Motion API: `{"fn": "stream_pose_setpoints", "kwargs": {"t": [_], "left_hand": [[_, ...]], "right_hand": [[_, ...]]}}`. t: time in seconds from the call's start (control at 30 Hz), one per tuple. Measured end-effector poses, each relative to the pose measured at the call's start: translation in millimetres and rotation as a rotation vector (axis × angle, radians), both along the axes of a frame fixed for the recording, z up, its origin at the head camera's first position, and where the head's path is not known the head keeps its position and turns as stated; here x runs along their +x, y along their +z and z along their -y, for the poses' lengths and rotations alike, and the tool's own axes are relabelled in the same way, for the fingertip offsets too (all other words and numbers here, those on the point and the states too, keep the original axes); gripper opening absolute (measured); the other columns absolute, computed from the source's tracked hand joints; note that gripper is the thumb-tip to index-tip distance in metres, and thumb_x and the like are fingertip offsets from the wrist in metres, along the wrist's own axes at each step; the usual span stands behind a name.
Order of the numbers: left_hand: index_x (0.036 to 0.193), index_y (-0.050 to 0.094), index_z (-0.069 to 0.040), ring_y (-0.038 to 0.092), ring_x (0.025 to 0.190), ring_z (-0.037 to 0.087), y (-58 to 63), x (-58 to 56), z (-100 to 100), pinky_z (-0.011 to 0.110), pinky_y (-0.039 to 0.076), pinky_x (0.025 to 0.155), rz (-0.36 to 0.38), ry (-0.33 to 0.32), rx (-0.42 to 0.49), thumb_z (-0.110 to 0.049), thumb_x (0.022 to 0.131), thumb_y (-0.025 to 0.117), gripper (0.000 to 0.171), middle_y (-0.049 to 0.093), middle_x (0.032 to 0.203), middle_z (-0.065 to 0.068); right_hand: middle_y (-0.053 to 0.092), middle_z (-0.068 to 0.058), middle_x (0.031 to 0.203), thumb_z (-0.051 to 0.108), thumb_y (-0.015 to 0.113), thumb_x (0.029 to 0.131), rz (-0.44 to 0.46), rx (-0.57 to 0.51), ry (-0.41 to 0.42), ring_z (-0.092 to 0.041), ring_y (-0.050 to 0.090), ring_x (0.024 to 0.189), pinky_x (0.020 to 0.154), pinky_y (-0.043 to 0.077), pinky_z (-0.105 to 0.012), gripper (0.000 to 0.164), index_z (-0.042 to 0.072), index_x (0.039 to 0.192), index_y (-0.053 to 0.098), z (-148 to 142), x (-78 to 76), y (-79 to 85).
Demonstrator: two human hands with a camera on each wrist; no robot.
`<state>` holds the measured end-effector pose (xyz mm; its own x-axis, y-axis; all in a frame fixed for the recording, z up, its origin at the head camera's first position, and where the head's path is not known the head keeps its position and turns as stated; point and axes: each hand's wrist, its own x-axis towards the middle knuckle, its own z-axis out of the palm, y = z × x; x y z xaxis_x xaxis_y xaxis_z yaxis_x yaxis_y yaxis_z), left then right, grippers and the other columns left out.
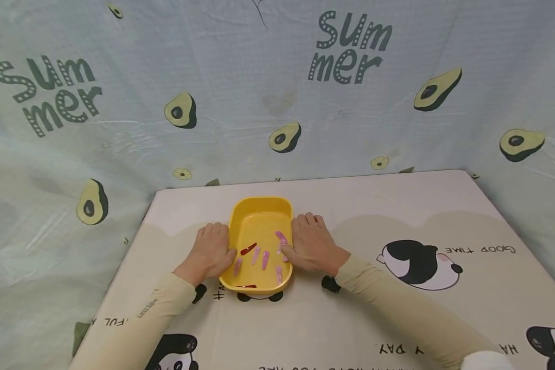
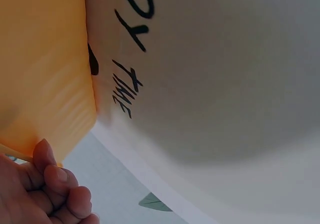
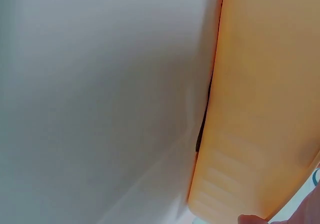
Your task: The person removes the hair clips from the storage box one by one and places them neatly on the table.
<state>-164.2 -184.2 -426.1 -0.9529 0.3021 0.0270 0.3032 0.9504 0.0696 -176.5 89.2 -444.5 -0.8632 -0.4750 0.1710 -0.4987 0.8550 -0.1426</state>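
Note:
A yellow plastic tray (image 1: 259, 218) with rounded corners sits on the table in the head view. Several pink snap hair clips (image 1: 265, 260) and two red hair clips (image 1: 248, 249) lie scattered inside it. My left hand (image 1: 210, 249) grips the tray's left rim, its thumb along the edge. On the opposite side, my right hand (image 1: 311, 244) holds the right rim, the thumb reaching over the inside and partly covering some pink clips. Both wrist views show the tray's outer wall (image 2: 45, 73) close up, with curled fingers at its rim in the left one.
The tray stands on a pale table covering (image 1: 361, 313) printed with cartoon dogs and words. Behind and beside the table hangs a light curtain (image 1: 231, 67) with avocado prints. The table's far edge lies a short way beyond the tray.

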Motion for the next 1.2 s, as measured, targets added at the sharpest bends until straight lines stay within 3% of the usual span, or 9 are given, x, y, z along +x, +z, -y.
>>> {"fn": "stream_pose_setpoints", "kwargs": {"t": [0.47, 0.93, 1.2], "left_hand": [[0.104, 0.050, 0.003, 0.039, 0.089, 0.030, 0.9, 0.9, -17, 0.048, 0.036, 0.093, -0.005, -0.020, 0.027, -0.022, 0.091, 0.052, 0.027, 0.041, 0.088, 0.010], [0.100, 0.050, 0.001, 0.037, 0.084, 0.027, -1.5, 4.3, -33, 0.044, 0.034, 0.087, -0.015, -0.043, 0.016, -0.024, 0.092, 0.053, 0.027, 0.040, 0.085, 0.008], [0.099, 0.050, 0.001, 0.036, 0.083, 0.027, 1.0, 8.6, -44, 0.045, 0.035, 0.088, 0.002, -0.061, 0.012, -0.027, 0.092, 0.055, 0.029, 0.040, 0.084, 0.008]], "right_hand": [[0.046, -0.008, 0.088, 0.045, 0.050, 0.095, 0.013, 0.018, -0.016, -0.030, 0.046, 0.094, 0.096, 0.039, -0.047, 0.042, 0.003, 0.100, 0.051, -17, 3.0, 1.3], [0.049, -0.010, 0.092, 0.046, 0.049, 0.095, 0.031, 0.024, -0.022, -0.032, 0.048, 0.098, 0.098, 0.039, -0.049, 0.045, 0.002, 0.105, 0.052, -35, 8.3, 3.2], [0.044, -0.007, 0.086, 0.042, 0.053, 0.092, 0.003, 0.036, -0.008, -0.029, 0.045, 0.091, 0.095, 0.040, -0.048, 0.040, 0.003, 0.099, 0.051, -48, 10.9, 3.4]]}}
